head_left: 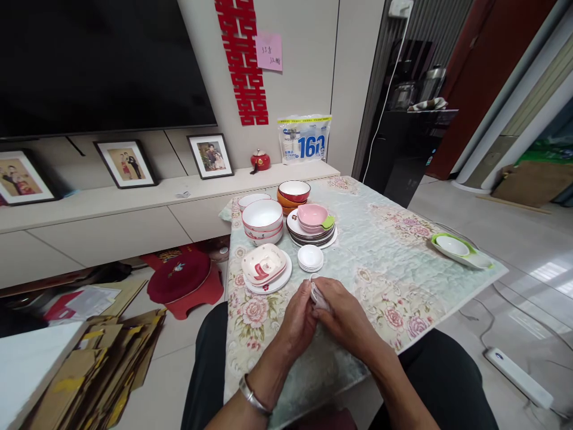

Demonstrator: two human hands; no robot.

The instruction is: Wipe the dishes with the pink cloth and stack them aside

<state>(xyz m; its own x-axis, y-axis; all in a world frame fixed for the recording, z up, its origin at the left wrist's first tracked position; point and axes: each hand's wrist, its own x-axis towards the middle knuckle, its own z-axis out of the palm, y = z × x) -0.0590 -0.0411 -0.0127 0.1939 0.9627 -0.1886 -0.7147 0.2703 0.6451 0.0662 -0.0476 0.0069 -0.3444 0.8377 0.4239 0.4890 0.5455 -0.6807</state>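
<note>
Left hand (298,322) and right hand (344,310) meet over the surface, toward the near edge, both curled inward and gripping a crumpled whitish cloth (322,300) between them; a thin white rim shows at its top, can't tell whether that's a dish. Fingertips partly hidden. Metal bangle (253,395) on the left wrist. Just beyond the hands: small white bowls (310,257), stacked. Left of those, close to the left edge, squarish dishes (263,263) sit on a white plate (289,275). Behind, toward the far-left corner, white bowls with pink rims (263,216); next to them red and orange bowls (294,192). Plate stack (293,226) beside these, pink dishes (313,214) on top. Right of the stack, open floral tablecloth (380,239) runs from far edge to near edge, giving the right hand side room; the left side is tighter. A green-edged dish (474,260) with a white bowl (451,245) in it lies by the right corner. Far edge stands near the low cabinet (201,194).
</note>
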